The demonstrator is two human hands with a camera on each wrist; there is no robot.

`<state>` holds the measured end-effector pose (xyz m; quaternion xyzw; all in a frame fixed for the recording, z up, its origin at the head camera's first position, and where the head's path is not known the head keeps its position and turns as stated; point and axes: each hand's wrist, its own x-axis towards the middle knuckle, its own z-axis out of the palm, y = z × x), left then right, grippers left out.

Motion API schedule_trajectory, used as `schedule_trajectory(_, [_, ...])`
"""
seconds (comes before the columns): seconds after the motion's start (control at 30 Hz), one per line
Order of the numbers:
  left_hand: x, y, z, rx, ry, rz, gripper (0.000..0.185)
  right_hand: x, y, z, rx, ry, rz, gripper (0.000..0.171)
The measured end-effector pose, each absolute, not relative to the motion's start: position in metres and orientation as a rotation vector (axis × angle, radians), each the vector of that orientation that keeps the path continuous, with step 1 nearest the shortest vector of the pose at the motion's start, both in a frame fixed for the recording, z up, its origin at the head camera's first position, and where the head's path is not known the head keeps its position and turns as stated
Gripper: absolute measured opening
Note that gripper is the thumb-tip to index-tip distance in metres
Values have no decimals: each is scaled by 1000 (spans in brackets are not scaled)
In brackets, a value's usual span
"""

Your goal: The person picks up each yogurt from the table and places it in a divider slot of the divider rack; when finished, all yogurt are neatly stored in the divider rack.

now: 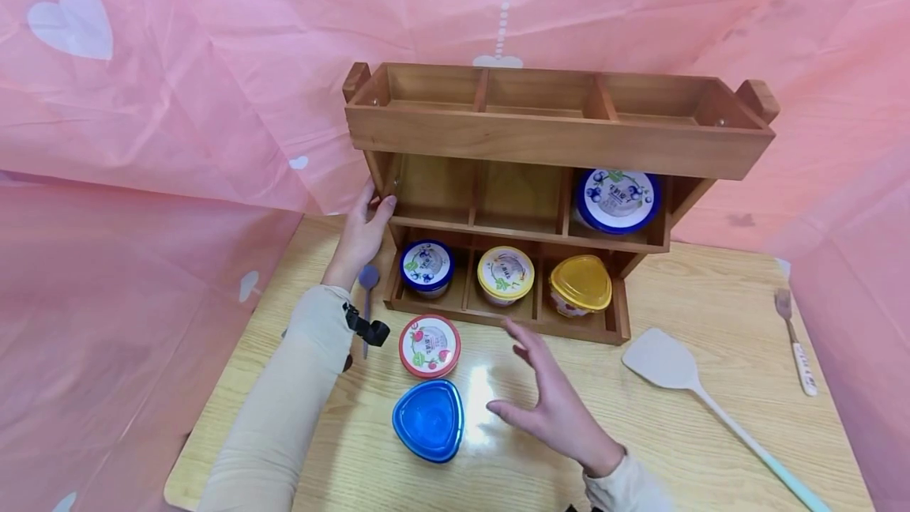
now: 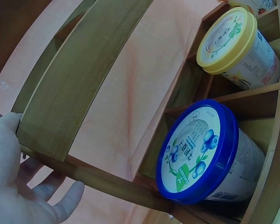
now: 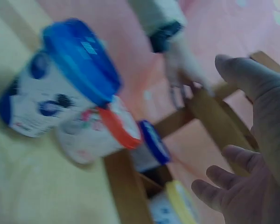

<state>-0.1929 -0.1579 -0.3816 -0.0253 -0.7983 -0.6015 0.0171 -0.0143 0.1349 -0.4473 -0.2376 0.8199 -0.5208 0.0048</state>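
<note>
A wooden tiered shelf (image 1: 554,137) stands at the back of the table. My left hand (image 1: 363,235) grips its left side by the middle tier; in the left wrist view the thumb and fingers lie on either side of the wood. My right hand (image 1: 558,405) hovers over the table, fingers spread, holding nothing. Left of it are a red-lidded tub (image 1: 430,346) and a blue triangular-lidded tub (image 1: 429,420). The bottom tier holds a blue-lidded tub (image 1: 426,265), a yellow-lidded tub (image 1: 505,273) and a yellow triangular-lidded tub (image 1: 580,283). A larger blue-lidded tub (image 1: 618,201) sits in the middle tier's right compartment.
To the right lie a white spatula (image 1: 664,359) with a pale green handle end and a fork (image 1: 795,342). A purple spoon (image 1: 368,279) lies left of the shelf, near my left forearm. Pink cloth (image 1: 213,46) hangs behind and beside the wooden table (image 1: 725,322).
</note>
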Motion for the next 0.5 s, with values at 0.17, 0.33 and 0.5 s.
schedule_trajectory(0.17, [-192, -157, -380, -80, -2478, -1866, 56, -6, 120, -462, -771, 2463, -1495, 100])
schedule_trajectory(0.33, [-193, -157, -381, -82, -2485, -1855, 56, -1, 107, -474, -807, 2350, -1419, 102])
schedule_trajectory(0.5, [-201, -161, -395, -87, -2471, -1856, 56, 1, 99, -482, -879, 2290, -1359, 105])
